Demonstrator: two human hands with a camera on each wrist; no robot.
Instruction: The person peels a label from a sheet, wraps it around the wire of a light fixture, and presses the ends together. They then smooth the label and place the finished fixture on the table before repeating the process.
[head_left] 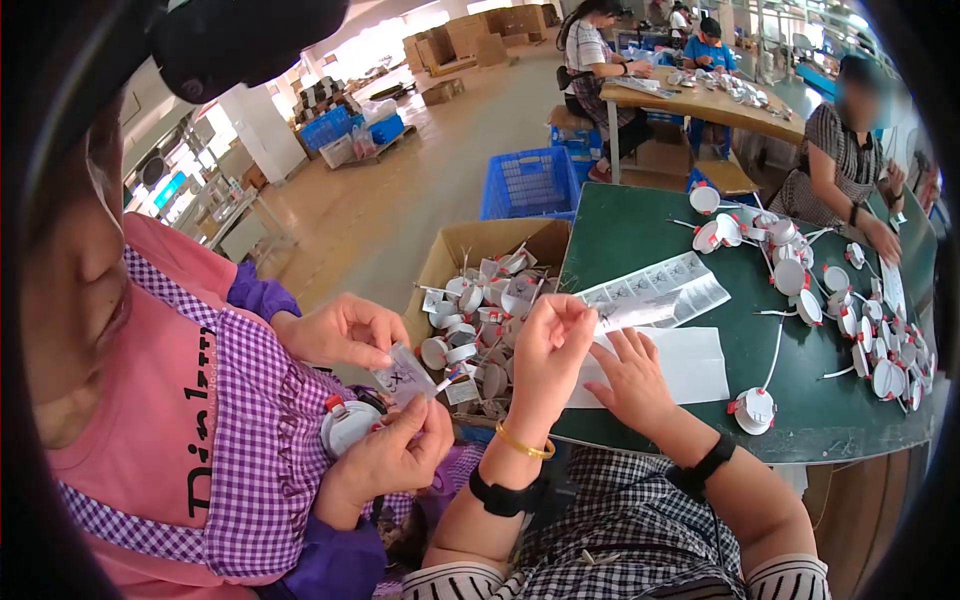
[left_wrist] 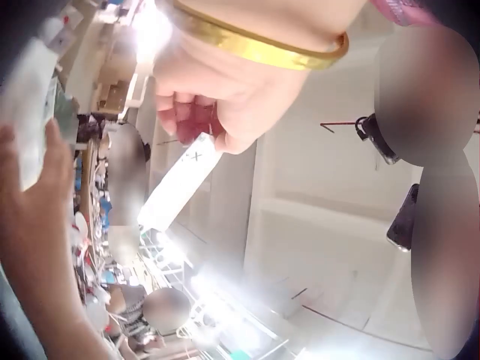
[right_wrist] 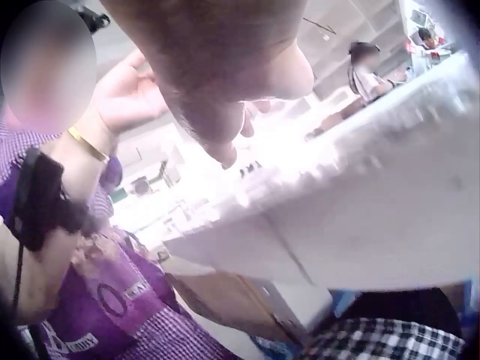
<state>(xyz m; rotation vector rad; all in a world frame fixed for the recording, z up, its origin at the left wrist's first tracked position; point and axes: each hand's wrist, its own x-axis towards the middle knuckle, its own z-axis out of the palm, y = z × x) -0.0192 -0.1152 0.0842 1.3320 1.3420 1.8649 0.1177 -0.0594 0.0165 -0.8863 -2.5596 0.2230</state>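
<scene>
My left hand (head_left: 548, 362), with a gold bangle at the wrist, pinches the near end of a glossy label sheet (head_left: 672, 288) printed with small drawings. In the left wrist view the label sheet (left_wrist: 178, 189) extends from between its thumb and fingers, with an X mark close to the grip. Just right of it, my right hand (head_left: 636, 385) has its fingers extended over a white paper (head_left: 696, 362), fingertips near the lower edge of the label sheet. In the right wrist view the right hand (right_wrist: 225, 82) is seen from below and blurred.
A white downlight (head_left: 754, 411) with a wire lies on the green table (head_left: 620, 225); several more are heaped at the right. Left of the table stands a cardboard box (head_left: 450, 250) full of downlights. Close on my left, another person holds a label (head_left: 405, 377) and a downlight (head_left: 350, 425).
</scene>
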